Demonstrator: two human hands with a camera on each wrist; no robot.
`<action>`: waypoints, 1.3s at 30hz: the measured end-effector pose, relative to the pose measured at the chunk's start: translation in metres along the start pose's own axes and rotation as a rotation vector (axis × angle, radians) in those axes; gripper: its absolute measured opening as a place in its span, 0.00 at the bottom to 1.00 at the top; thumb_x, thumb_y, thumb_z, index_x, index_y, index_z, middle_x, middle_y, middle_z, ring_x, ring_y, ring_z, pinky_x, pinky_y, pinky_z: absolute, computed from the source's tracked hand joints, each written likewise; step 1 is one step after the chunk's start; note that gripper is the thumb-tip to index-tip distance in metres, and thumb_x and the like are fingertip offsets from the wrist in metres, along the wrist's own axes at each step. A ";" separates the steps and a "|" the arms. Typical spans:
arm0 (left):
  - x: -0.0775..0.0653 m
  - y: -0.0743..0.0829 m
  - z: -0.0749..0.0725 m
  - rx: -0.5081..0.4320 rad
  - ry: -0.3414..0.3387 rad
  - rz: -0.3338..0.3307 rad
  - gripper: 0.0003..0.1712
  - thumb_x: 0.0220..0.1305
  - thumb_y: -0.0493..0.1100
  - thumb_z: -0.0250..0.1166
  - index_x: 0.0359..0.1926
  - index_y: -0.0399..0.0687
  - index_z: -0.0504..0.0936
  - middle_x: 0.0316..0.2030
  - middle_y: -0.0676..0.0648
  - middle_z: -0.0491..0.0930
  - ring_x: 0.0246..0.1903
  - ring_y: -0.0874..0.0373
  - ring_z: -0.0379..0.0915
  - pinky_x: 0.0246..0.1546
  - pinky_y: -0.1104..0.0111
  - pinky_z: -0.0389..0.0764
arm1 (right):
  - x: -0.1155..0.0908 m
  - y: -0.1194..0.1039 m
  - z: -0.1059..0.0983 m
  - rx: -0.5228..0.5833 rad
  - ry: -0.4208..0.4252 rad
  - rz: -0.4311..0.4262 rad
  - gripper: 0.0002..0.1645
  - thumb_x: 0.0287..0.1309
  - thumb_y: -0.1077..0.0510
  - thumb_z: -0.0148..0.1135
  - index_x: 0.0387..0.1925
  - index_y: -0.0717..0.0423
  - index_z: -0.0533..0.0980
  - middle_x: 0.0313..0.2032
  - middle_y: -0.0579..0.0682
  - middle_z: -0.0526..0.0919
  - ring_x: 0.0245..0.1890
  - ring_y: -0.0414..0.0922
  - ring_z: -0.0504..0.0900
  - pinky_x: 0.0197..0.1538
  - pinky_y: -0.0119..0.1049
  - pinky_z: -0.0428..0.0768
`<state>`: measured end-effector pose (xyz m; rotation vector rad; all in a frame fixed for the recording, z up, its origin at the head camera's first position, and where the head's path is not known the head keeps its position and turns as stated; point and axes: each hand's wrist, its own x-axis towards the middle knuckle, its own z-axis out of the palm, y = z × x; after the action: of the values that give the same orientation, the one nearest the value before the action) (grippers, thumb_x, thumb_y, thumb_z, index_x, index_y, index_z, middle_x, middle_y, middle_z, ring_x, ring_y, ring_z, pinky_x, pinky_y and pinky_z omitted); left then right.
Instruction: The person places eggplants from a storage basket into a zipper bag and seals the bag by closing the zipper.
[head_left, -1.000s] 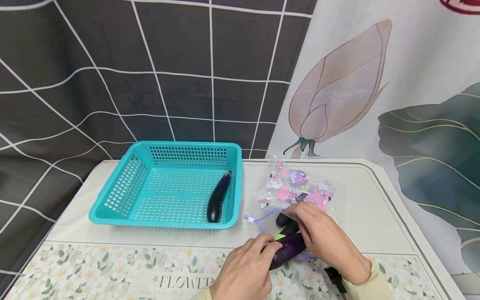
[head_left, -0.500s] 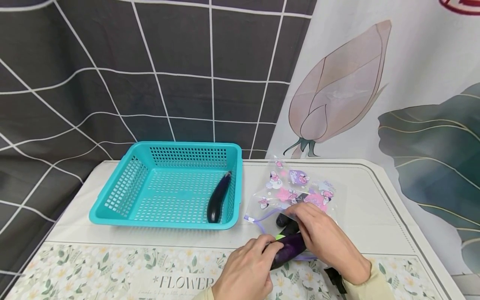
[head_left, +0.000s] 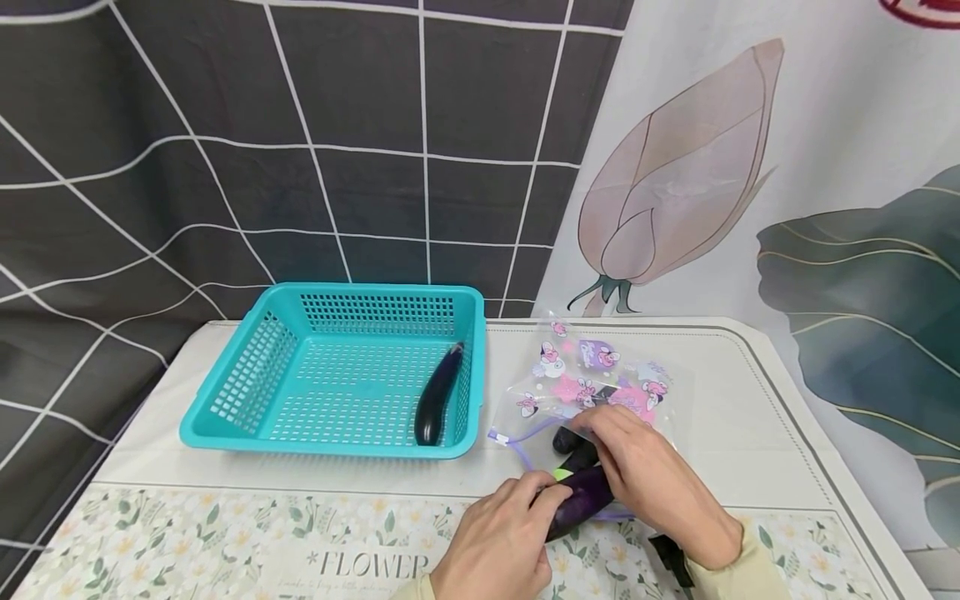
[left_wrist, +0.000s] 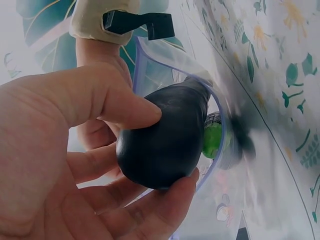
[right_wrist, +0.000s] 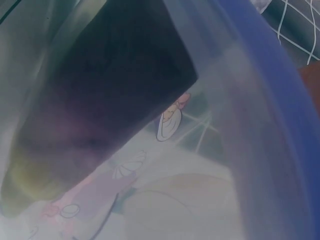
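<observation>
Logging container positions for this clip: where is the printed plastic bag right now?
In the head view, the printed plastic bag lies on the table, to the right of the teal basket, with the right hand at its purple-edged mouth.

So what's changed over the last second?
The left hand and held eggplant shifted slightly right, toward the right hand. I see nothing newly grasped or let go. The right hand, bag, basket and the other eggplant inside it stayed put.

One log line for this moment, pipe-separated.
left hand: holds eggplant at mouth of clear bag | right hand: at bag mouth | teal basket: second eggplant inside
</observation>
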<state>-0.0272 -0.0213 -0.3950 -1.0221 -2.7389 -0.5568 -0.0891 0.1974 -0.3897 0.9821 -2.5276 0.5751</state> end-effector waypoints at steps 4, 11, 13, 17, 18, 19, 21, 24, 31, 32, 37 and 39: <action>0.001 0.001 0.001 -0.005 0.006 0.000 0.34 0.46 0.38 0.73 0.59 0.52 0.79 0.53 0.53 0.77 0.43 0.61 0.77 0.30 0.75 0.76 | 0.000 0.000 0.000 -0.004 -0.004 0.000 0.22 0.52 0.75 0.64 0.46 0.53 0.78 0.44 0.41 0.81 0.45 0.39 0.80 0.48 0.32 0.77; 0.002 0.002 0.005 -0.013 0.011 0.009 0.33 0.47 0.40 0.74 0.59 0.52 0.78 0.54 0.52 0.77 0.44 0.61 0.77 0.30 0.75 0.76 | 0.000 -0.001 0.000 -0.007 -0.006 0.001 0.20 0.53 0.74 0.63 0.46 0.53 0.78 0.44 0.42 0.81 0.46 0.39 0.79 0.48 0.33 0.77; 0.003 0.002 0.006 -0.010 0.023 0.017 0.33 0.47 0.40 0.74 0.58 0.51 0.78 0.54 0.51 0.77 0.45 0.61 0.77 0.30 0.75 0.76 | 0.000 -0.001 0.000 -0.006 -0.007 0.001 0.20 0.53 0.74 0.63 0.46 0.54 0.78 0.44 0.42 0.81 0.46 0.39 0.79 0.48 0.33 0.77; 0.003 0.003 0.008 -0.009 0.052 0.029 0.32 0.47 0.40 0.74 0.57 0.50 0.79 0.53 0.51 0.77 0.46 0.61 0.78 0.32 0.75 0.77 | 0.000 -0.001 0.001 -0.004 -0.009 0.001 0.21 0.53 0.75 0.64 0.46 0.53 0.77 0.44 0.42 0.81 0.46 0.39 0.80 0.49 0.32 0.76; 0.003 0.003 0.008 -0.009 0.056 0.029 0.31 0.48 0.40 0.73 0.57 0.50 0.79 0.53 0.50 0.77 0.46 0.61 0.78 0.32 0.75 0.77 | 0.000 -0.001 0.001 -0.002 -0.010 0.001 0.20 0.53 0.75 0.64 0.46 0.54 0.77 0.44 0.42 0.81 0.46 0.39 0.79 0.49 0.32 0.76; 0.003 0.003 0.009 -0.010 0.057 0.029 0.31 0.48 0.40 0.73 0.57 0.49 0.79 0.53 0.50 0.77 0.46 0.61 0.78 0.33 0.75 0.78 | 0.000 -0.001 0.001 -0.001 -0.010 0.001 0.21 0.53 0.75 0.63 0.46 0.54 0.77 0.44 0.42 0.81 0.46 0.39 0.79 0.49 0.31 0.76; 0.004 0.003 0.009 -0.019 0.049 0.023 0.31 0.49 0.40 0.73 0.57 0.49 0.79 0.53 0.50 0.77 0.46 0.60 0.78 0.34 0.74 0.79 | 0.000 -0.001 0.001 0.001 -0.009 0.001 0.20 0.53 0.75 0.63 0.46 0.54 0.77 0.44 0.42 0.81 0.46 0.39 0.79 0.49 0.31 0.76; 0.004 0.004 0.009 -0.047 0.013 0.005 0.31 0.51 0.41 0.72 0.59 0.49 0.79 0.54 0.50 0.77 0.48 0.60 0.78 0.35 0.73 0.79 | 0.000 -0.001 0.000 0.004 -0.007 -0.001 0.20 0.54 0.75 0.62 0.45 0.54 0.78 0.44 0.42 0.81 0.46 0.39 0.79 0.49 0.31 0.75; 0.008 0.005 0.011 -0.089 -0.032 -0.017 0.30 0.55 0.41 0.70 0.60 0.48 0.78 0.55 0.49 0.77 0.48 0.60 0.78 0.36 0.72 0.79 | 0.001 -0.001 -0.001 0.015 0.004 -0.006 0.20 0.53 0.76 0.62 0.45 0.55 0.77 0.44 0.42 0.81 0.46 0.39 0.79 0.50 0.30 0.74; 0.008 0.005 0.012 -0.091 -0.029 -0.016 0.30 0.55 0.41 0.70 0.60 0.47 0.78 0.55 0.49 0.77 0.48 0.60 0.78 0.37 0.72 0.79 | 0.001 -0.001 -0.001 0.017 0.006 -0.007 0.20 0.53 0.76 0.62 0.45 0.55 0.77 0.44 0.42 0.81 0.46 0.39 0.79 0.50 0.30 0.74; 0.010 0.006 0.015 -0.070 0.022 -0.008 0.29 0.54 0.44 0.72 0.58 0.46 0.78 0.53 0.50 0.78 0.45 0.62 0.79 0.39 0.73 0.79 | 0.001 -0.002 -0.001 0.022 0.011 -0.009 0.20 0.54 0.76 0.62 0.45 0.54 0.78 0.45 0.41 0.81 0.46 0.39 0.80 0.51 0.30 0.74; 0.010 0.006 0.016 -0.065 0.030 -0.011 0.29 0.54 0.45 0.72 0.58 0.46 0.79 0.52 0.50 0.78 0.45 0.62 0.79 0.39 0.74 0.80 | 0.002 -0.001 -0.001 0.023 0.011 -0.009 0.20 0.54 0.75 0.62 0.46 0.54 0.77 0.44 0.41 0.81 0.46 0.39 0.80 0.51 0.30 0.74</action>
<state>-0.0315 -0.0047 -0.4056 -1.0054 -2.7180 -0.6611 -0.0890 0.1961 -0.3878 0.9950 -2.5105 0.6065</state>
